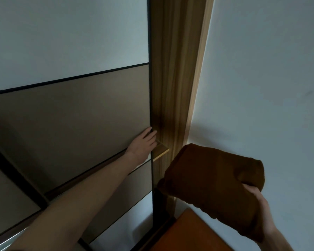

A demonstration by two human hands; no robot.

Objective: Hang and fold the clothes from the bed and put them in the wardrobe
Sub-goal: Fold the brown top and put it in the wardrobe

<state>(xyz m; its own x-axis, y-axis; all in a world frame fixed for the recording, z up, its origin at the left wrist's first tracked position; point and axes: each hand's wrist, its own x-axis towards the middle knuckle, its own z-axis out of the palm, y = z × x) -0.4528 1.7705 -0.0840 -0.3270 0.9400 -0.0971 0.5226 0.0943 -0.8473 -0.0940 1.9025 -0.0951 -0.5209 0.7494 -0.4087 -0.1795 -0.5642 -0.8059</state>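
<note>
While right hand (256,198) grips folded brown cloth (212,180).

A: How many hands are there?
B: Two: the left hand (143,142) and the right hand (257,200).

A: And clothes?
B: One folded brown garment (212,182).

A: How many sliding doors does the wardrobe show?
B: One sliding door (71,115), split by dark strips into four panels that I can count: two pale, two brown.

A: Shelves inside?
B: One shelf edge (160,151) shows in the gap.

A: Anything else?
B: One orange wooden surface (185,232) and one white wall (261,78).
</note>
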